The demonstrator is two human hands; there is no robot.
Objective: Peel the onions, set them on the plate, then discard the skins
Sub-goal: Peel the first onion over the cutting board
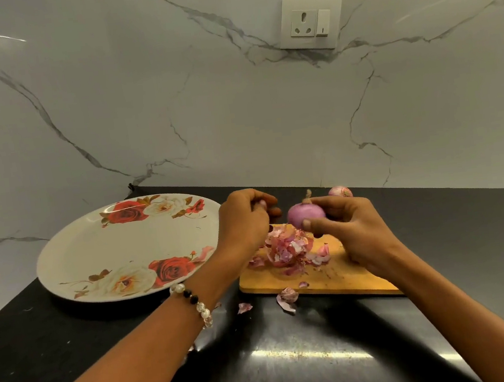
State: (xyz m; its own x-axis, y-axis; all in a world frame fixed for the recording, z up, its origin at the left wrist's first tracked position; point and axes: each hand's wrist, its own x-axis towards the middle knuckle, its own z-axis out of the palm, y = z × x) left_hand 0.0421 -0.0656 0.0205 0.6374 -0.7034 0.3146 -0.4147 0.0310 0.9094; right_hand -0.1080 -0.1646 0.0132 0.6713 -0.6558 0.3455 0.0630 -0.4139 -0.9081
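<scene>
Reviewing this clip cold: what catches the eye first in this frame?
The smooth purple peeled onion, held in the right hand above the pile of pink papery skins on the wooden cutting board. Next, the large white rose-printed plate, left on the black counter, holding no onion.

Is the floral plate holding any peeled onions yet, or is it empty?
Empty of onions. The floral plate shows bare surface; only a skin scrap lies at its right rim. The right hand holds one onion.

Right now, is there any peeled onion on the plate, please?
No, the plate holds no onion; the right hand holds one above the board.
</scene>
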